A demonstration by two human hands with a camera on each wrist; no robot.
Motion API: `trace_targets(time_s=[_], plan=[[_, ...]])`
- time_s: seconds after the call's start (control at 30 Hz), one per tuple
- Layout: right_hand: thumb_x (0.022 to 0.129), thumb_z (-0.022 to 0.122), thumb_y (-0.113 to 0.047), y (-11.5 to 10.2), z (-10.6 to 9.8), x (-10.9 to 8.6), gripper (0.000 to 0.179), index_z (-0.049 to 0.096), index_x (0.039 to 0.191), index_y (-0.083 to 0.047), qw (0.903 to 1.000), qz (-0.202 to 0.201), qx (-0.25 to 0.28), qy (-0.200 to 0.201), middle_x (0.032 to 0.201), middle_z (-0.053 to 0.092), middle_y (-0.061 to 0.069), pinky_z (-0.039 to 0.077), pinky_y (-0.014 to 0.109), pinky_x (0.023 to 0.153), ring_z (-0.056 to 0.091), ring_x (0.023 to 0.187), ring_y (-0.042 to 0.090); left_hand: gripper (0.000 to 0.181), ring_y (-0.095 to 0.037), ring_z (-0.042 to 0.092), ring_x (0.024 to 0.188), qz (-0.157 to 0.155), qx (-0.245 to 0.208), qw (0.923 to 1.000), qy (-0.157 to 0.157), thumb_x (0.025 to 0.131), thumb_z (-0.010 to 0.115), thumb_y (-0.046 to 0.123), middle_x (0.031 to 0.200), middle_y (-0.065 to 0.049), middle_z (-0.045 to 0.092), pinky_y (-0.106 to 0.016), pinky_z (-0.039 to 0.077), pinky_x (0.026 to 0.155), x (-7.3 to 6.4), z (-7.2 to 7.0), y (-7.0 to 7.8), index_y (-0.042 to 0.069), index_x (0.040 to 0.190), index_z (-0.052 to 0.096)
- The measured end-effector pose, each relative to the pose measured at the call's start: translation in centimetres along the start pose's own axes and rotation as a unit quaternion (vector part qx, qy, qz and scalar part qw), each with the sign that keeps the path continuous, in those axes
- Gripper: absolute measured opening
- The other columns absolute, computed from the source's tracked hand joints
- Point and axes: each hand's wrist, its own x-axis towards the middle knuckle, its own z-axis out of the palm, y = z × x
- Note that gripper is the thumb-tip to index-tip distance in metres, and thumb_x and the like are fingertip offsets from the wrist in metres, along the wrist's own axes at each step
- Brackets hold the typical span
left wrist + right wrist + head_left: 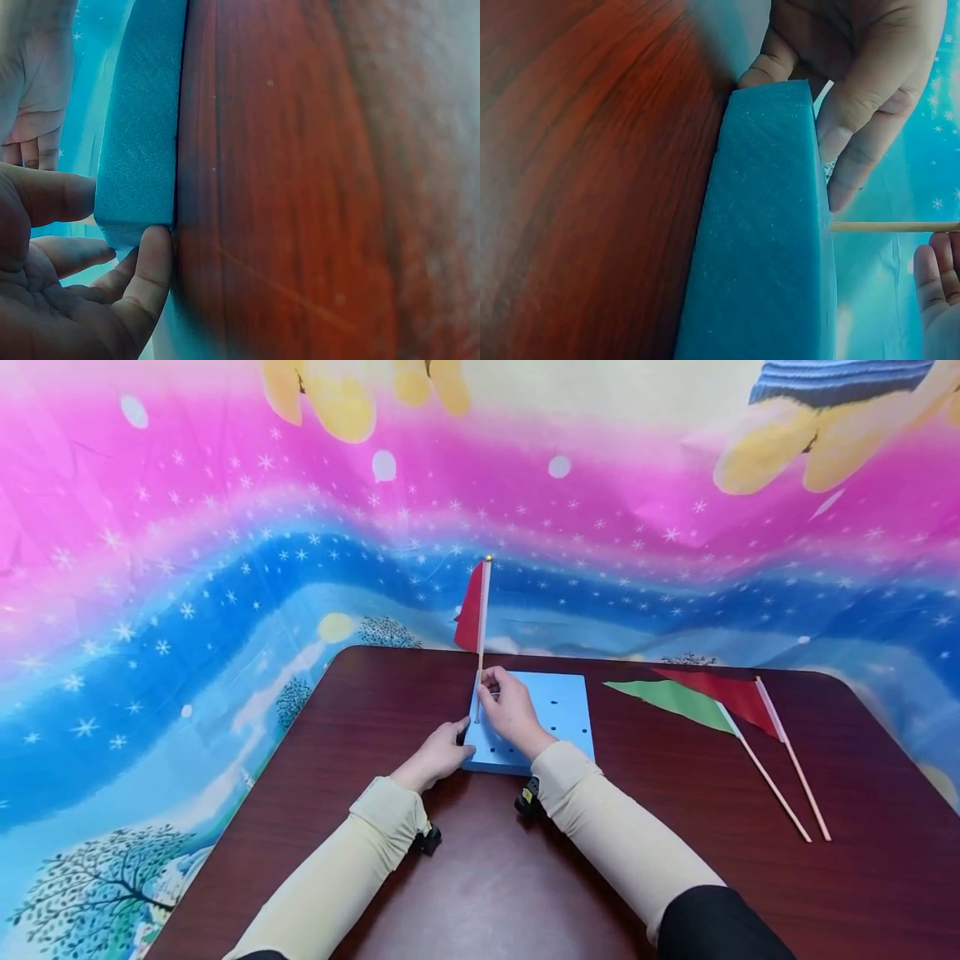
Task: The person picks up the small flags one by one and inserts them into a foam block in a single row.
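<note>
A light-blue foam block (555, 693) with several small holes in its top lies on the table. My left hand (442, 752) holds its near left corner, thumb over the top and other fingers (154, 259) against the side. Above the block's left part, my right hand (510, 702) pinches the wooden stick of a red flag (471, 610). The flag stands nearly upright, and its stick's lower end meets the block at a hole near the left edge. In the right wrist view the bare stick (892, 226) rises from the block's top face.
Right of the block, a green flag (682, 702) and a second red flag (735, 697) lie overlapping on the dark wooden table (675, 827), sticks toward the near right. A colourful printed cloth (600, 543) hangs behind the table and along its sides.
</note>
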Motion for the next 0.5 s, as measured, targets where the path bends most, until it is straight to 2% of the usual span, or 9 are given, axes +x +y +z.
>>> trace_targets(time_s=[0.3,0.5], plan=[[0.106,0.061,-0.012,0.1,-0.3,-0.3,0.017,0.063,0.119,-0.002,0.9997,0.021,0.009,-0.007,0.112,0.068,0.012,0.053,0.038,0.094,0.065,0.105,0.024,0.064,-0.037,0.030,0.148,0.006,0.006,0.9999,0.013,0.099,0.061,0.003,0.157,-0.031,0.035,-0.048,0.030,0.117,0.0,0.2,-0.3,-0.006,0.157,0.036],[0.105,0.061,-0.012,0.2,-1.1,-0.6,0.016,0.063,0.118,-0.003,0.9994,0.035,-0.003,-0.003,0.114,0.068,0.013,0.052,0.039,0.096,0.065,0.107,0.026,0.064,-0.035,0.029,0.149,0.015,-0.008,0.9998,0.006,0.099,0.060,0.000,0.159,-0.030,0.033,-0.048,0.030,0.116,0.1,0.0,-0.1,-0.007,0.157,0.034]])
